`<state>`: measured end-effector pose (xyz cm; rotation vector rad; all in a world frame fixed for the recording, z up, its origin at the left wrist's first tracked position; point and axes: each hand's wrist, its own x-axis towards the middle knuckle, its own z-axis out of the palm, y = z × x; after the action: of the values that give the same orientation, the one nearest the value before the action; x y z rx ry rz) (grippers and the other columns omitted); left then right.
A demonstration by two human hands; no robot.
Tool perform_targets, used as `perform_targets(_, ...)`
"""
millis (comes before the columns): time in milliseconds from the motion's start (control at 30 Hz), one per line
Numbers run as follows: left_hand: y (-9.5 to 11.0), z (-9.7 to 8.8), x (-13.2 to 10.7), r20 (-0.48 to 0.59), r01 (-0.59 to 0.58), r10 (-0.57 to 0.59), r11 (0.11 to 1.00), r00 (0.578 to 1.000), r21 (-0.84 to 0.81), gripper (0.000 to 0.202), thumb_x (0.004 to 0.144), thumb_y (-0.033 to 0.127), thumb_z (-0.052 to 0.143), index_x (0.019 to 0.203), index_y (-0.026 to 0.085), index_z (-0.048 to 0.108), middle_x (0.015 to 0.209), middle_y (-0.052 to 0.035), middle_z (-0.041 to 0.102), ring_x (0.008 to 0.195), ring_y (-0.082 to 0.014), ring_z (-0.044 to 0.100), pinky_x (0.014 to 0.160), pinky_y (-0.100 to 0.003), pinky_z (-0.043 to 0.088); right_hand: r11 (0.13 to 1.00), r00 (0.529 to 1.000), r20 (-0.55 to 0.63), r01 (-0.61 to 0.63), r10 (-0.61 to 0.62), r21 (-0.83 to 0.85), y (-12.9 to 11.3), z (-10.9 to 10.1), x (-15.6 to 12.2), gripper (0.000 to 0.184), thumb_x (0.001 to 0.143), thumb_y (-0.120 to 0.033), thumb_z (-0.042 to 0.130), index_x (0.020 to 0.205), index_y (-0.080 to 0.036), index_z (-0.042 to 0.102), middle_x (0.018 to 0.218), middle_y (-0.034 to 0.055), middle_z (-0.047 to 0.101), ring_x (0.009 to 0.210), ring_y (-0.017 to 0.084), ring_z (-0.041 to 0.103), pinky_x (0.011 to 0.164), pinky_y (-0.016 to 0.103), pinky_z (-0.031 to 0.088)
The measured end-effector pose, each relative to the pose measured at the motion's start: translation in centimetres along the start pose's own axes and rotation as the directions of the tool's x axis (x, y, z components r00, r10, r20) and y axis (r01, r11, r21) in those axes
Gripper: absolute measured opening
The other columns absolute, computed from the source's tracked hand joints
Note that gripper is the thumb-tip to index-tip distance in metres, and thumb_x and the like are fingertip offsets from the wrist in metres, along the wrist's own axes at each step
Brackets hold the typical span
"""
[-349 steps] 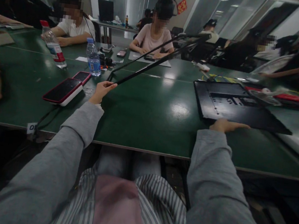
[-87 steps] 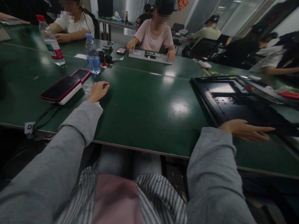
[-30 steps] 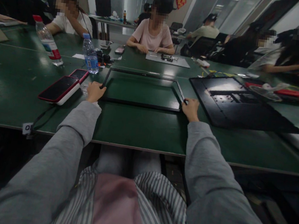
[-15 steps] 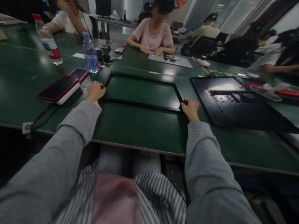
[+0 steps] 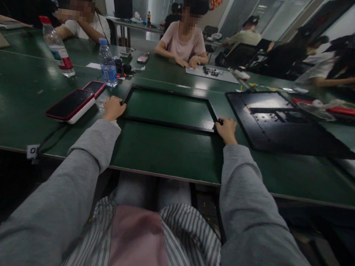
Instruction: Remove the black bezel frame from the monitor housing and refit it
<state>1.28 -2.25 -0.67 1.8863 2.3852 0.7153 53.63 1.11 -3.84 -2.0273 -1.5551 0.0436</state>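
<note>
A thin black rectangular frame (image 5: 165,125) lies on the green table (image 5: 168,153) in front of me, with the tabletop showing through its opening. My left hand (image 5: 114,109) is closed on the frame's left side, near the front corner. At the opposite side, my right hand (image 5: 226,130) grips the right edge by its front corner; the thumb points inward and a small dark bit shows by it. Just right of that hand lies a large black panel (image 5: 276,128) with slots and a shiny patch.
Left of the frame are a phone (image 5: 72,104) on a white block, a blue-capped bottle (image 5: 108,65) and a red-capped bottle (image 5: 57,49). Across the table a person (image 5: 184,42) in pink handles small parts on a grey board (image 5: 201,72). Red items (image 5: 347,111) lie far right.
My hands and the black frame stay put. Across the table, the person in pink and the grey board have shifted a little to the right. The person at left has moved an arm.
</note>
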Motion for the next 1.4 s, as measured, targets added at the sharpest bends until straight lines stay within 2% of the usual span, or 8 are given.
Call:
perform_targets(233,0.2,-0.3,-0.1,0.009,0.017,-0.017,1.0,1.0,-0.013,0.035,0.097,0.032,0.058,0.122,0.019,0.078,0.14,-0.017,0.066,0.136,-0.0384,0.052,0.112,-0.057,0.044,1.0,1.0,0.024,0.004,-0.003,-0.028,-0.4,-0.3,-0.3,0.048,0.088,-0.025,0.056,0.129,-0.01,0.074,0.132,0.0231,0.062,0.129,0.037,0.052,0.114,0.052,0.042)
perform_targets(500,0.0,0.0,0.0,-0.006,0.006,-0.006,1.0,1.0,-0.012,0.032,0.097,0.031,0.056,0.116,0.02,0.079,0.142,-0.0141,0.065,0.137,-0.037,0.05,0.115,-0.056,0.043,1.0,1.0,0.026,0.001,-0.001,-0.027,-0.2,-0.2,-0.2,0.05,0.088,-0.026,0.055,0.132,-0.009,0.074,0.134,0.0236,0.063,0.129,0.037,0.052,0.115,0.052,0.042)
perform_targets(767,0.0,-0.1,0.0,-0.02,-0.017,0.017,0.999,1.0,-0.028,0.038,0.097,0.032,0.056,0.126,0.022,0.078,0.146,-0.0148,0.063,0.139,-0.0373,0.049,0.114,-0.056,0.043,1.0,0.999,0.032,-0.003,0.003,-0.001,0.0,-0.1,-0.1,0.047,0.088,-0.028,0.058,0.128,-0.01,0.073,0.135,0.0244,0.06,0.132,0.039,0.049,0.113,0.055,0.041)
perform_targets(1033,0.9,-1.1,-0.8,0.007,0.007,-0.007,1.0,1.0,-0.028,0.039,0.098,0.029,0.055,0.131,0.022,0.076,0.147,-0.0142,0.063,0.138,-0.0359,0.048,0.115,-0.053,0.042,1.0,0.999,0.036,-0.012,0.011,0.019,-0.6,-0.6,-0.5,0.044,0.088,-0.032,0.059,0.124,-0.012,0.073,0.131,0.0228,0.059,0.129,0.039,0.048,0.112,0.057,0.041)
perform_targets(1233,0.9,-1.1,-0.8,0.019,-0.007,0.007,1.0,1.0,-0.015,0.038,0.099,0.029,0.055,0.13,0.021,0.075,0.147,-0.015,0.062,0.139,-0.0366,0.048,0.115,-0.054,0.041,1.0,0.998,0.065,-0.01,0.012,-0.028,-0.7,-0.7,-0.5,0.047,0.089,-0.025,0.057,0.131,-0.009,0.07,0.136,0.0242,0.058,0.133,0.039,0.048,0.114,0.054,0.041)
perform_targets(1400,0.7,-0.9,-0.6,0.017,-0.016,0.016,1.0,1.0,-0.005,0.038,0.099,0.029,0.055,0.13,0.022,0.075,0.147,-0.0148,0.063,0.138,-0.0386,0.048,0.112,-0.056,0.043,1.0,0.999,0.035,0.011,-0.011,-0.018,-0.2,-0.2,-0.2,0.052,0.088,-0.023,0.057,0.136,-0.008,0.068,0.137,0.0252,0.059,0.133,0.04,0.048,0.114,0.056,0.04)
